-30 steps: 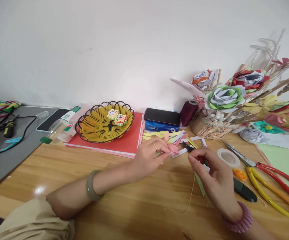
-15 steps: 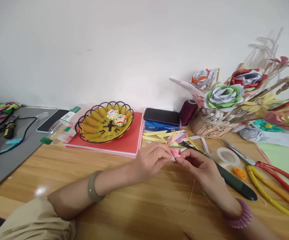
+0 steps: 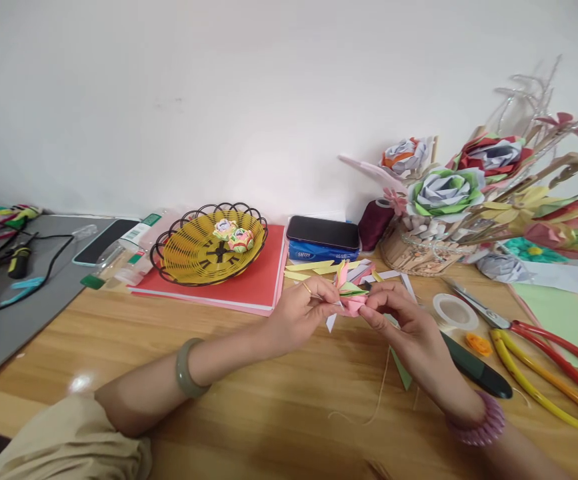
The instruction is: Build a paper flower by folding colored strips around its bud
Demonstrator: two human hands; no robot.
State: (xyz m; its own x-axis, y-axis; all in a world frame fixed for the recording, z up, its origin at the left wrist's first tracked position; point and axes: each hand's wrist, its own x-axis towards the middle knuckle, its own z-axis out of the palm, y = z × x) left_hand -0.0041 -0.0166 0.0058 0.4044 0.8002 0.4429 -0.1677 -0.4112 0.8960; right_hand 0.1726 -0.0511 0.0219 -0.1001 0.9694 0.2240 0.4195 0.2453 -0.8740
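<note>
A small folded paper flower point(image 3: 353, 301) in pink, green and yellow is held up over the table between both hands. My left hand point(image 3: 303, 310), with a ring and a green bangle, pinches its left side. From the right, my right hand point(image 3: 403, 320) grips the flower's lower edge between thumb and fingers. A white paper strip point(image 3: 331, 323) pokes out below the left fingertips. Beneath my right hand a green paper strip point(image 3: 401, 369) and a thin thread point(image 3: 381, 393) show on the table. The inner fingertips are partly hidden by the paper.
A yellow woven basket point(image 3: 193, 257) with two small paper flowers rests on red paper point(image 3: 269, 283). Behind the hands lie a phone point(image 3: 323, 232) on a blue packet and several yellow strips point(image 3: 313, 267). Rightward are scissors point(image 3: 509, 327), a tape roll point(image 3: 456, 311), a green-handled tool point(image 3: 476, 365) and a paper-flower basket point(image 3: 409, 247).
The paper flower has turned, and more of its pink, green and yellow folds show between the fingers. My left hand has shifted slightly; the green strip below my right hand shows more.
</note>
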